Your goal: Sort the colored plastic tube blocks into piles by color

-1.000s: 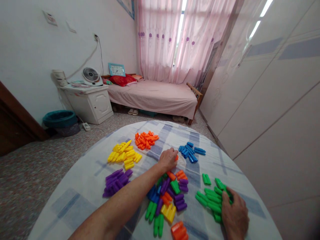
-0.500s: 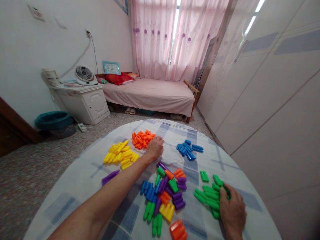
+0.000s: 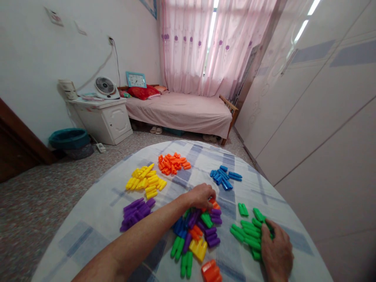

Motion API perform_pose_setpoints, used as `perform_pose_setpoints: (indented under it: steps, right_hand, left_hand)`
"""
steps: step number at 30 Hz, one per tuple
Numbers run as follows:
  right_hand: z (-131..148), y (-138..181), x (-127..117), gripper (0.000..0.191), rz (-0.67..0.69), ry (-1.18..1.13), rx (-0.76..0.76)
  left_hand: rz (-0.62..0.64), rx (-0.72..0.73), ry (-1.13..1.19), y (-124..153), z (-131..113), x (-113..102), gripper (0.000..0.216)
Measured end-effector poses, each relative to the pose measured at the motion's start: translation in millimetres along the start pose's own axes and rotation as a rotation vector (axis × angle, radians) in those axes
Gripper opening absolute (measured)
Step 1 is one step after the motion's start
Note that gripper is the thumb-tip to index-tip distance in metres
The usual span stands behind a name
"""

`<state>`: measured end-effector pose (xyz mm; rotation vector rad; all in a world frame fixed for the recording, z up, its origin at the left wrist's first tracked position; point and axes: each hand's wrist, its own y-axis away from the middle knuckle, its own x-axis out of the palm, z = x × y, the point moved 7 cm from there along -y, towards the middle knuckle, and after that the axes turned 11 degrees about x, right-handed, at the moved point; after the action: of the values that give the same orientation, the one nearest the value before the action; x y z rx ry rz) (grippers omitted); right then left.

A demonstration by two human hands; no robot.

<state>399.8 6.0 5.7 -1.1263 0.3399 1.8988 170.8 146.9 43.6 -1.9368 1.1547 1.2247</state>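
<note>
My left hand sits at the far edge of the mixed heap of coloured plastic pegs, and my forearm crosses the cloth between this heap and the pile of purple plastic pegs. Beyond the hand, the round table with checked cloth is bare up to the pile of orange plastic pegs. The pile of yellow plastic pegs closes the left side, the pile of blue plastic pegs the right. A narrow bare strip runs between the heap and the pile of green plastic pegs, where my right hand rests.
</note>
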Motion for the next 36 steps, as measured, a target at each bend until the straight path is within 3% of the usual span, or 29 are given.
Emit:
perform_pose_setpoints:
  steps: [7,14,18,21,25,27,32,36]
  right_hand:
    - [1,0,-1,0.049,0.002,0.002,-0.006]
    - [4,2,-4,0.046,-0.017,-0.002,-0.006]
    - [3,1,-2,0.046,-0.01,0.007,0.0]
    - [2,0,-1,0.047,0.0,0.015,0.01]
    - [4,0,-2,0.048,0.0,0.018,0.017]
    - [5,1,-3,0.048,-0.004,0.017,0.012]
    - [5,1,-2,0.048,-0.001,0.012,-0.001]
    - [2,0,0,0.049,0.004,0.021,0.008]
  left_hand:
    - [-0.24,-0.192,0.136,15,24,-4,0.017]
    - [-0.551,-0.35,0.029,45,83,-61,0.017]
    - [-0.658,-0.377,-0.068,60,90,-82,0.03]
    - [-0.583,-0.279,-0.044,64,67,-75,0.027]
    - [-0.218,-0.025,0.08,61,19,-39,0.037]
    - [-0.108,0.028,0.057,63,4,-25,0.04]
    - [-0.143,0.01,-0.002,61,-1,-11,0.021]
    - [-0.273,-0.064,0.107,63,10,-19,0.019]
